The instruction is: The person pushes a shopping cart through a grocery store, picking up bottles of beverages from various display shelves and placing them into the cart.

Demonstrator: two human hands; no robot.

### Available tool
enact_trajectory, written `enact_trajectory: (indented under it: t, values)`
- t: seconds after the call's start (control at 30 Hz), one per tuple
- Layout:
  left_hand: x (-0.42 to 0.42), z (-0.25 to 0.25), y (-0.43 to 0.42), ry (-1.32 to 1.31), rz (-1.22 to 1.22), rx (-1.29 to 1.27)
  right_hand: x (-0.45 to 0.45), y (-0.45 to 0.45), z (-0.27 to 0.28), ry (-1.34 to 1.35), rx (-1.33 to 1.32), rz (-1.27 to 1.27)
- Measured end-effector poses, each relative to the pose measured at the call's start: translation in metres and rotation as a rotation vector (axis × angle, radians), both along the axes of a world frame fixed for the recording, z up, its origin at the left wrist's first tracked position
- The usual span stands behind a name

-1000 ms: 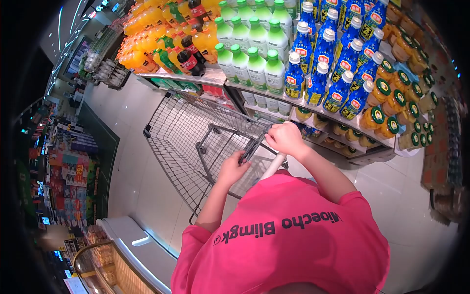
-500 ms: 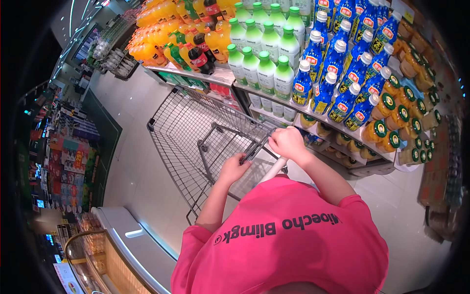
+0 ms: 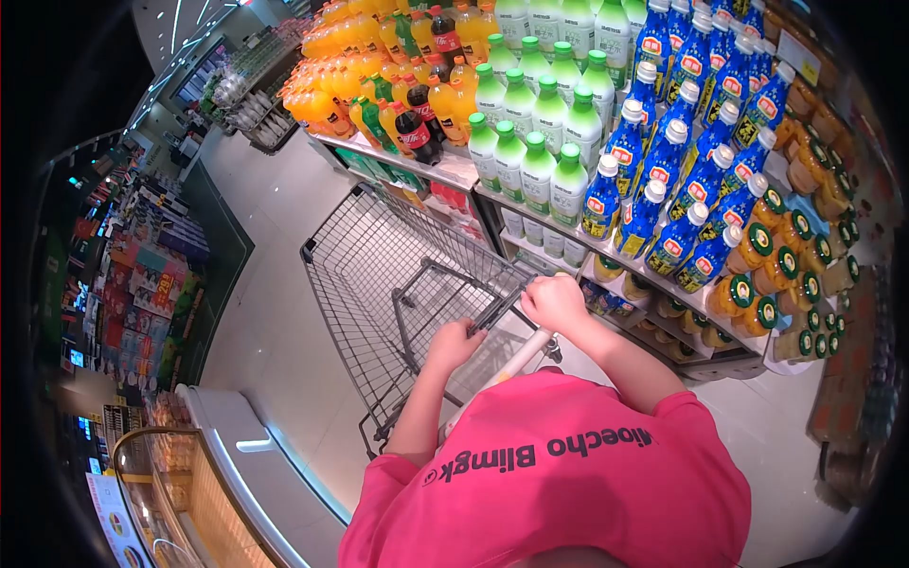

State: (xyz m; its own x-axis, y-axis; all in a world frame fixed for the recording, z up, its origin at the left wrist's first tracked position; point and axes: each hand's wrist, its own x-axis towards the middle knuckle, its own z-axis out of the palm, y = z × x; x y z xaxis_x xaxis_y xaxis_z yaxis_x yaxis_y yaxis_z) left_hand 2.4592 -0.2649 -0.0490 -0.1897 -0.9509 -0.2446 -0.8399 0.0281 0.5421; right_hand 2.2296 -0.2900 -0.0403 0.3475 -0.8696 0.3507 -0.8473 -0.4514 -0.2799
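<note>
A grey wire shopping cart (image 3: 333, 284) stands in front of my pink shirt. My left hand (image 3: 454, 345) curls its fingers over a dark bar at the basket's near end. My right hand (image 3: 556, 304) is closed at the near right corner of the cart, its fingertips hidden from above. The pale push handle (image 3: 517, 360) runs between my forearms and my shirt. Through the basket's mesh, the floor and the lower frame show.
Close on the right is a shelf display with white green-capped bottles (image 3: 537, 172), blue bottles (image 3: 678, 241) and jars (image 3: 753, 248). Orange drinks (image 3: 327, 112) stand farther off. A glass-fronted counter (image 3: 204, 492) sits at lower left; tiled floor (image 3: 260, 293) runs ahead.
The shelves and cart appear slightly lower and farther right in the view. Both hands keep the same places on the cart.
</note>
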Motion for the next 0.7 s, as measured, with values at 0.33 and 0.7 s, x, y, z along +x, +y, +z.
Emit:
enact_trajectory:
  t: [0.33,0.7]
  values:
    - [-0.001,0.003,0.006,-0.388,-0.192,-0.231,0.010,-0.009,-0.006,-0.089,-0.060,0.018]
    - [0.008,0.003,0.001,-0.468,-0.182,-0.227,0.021,-0.023,-0.010,-0.121,-0.075,0.093]
